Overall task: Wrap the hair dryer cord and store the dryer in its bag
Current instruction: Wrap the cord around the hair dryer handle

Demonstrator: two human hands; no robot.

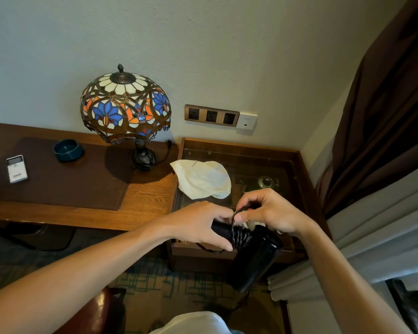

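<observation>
The black hair dryer [253,259] hangs nearest, the left hand [200,225] clasping its cord-wound handle, the right hand [270,213] pinching the cord [239,235]. Wrapping looks nearly done; the white bag [203,179] lies unused on the bench [150,189] beyond.

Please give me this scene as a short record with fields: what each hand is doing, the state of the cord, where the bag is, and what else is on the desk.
left hand: grips the handle of the hair dryer
right hand: pinches the cord above the handle
cord state: several loops wrapped around the handle
bag: white, lying flat on the glass-topped side table, dryer not yet inside
desk: stained-glass lamp, dark ashtray, white remote
</observation>
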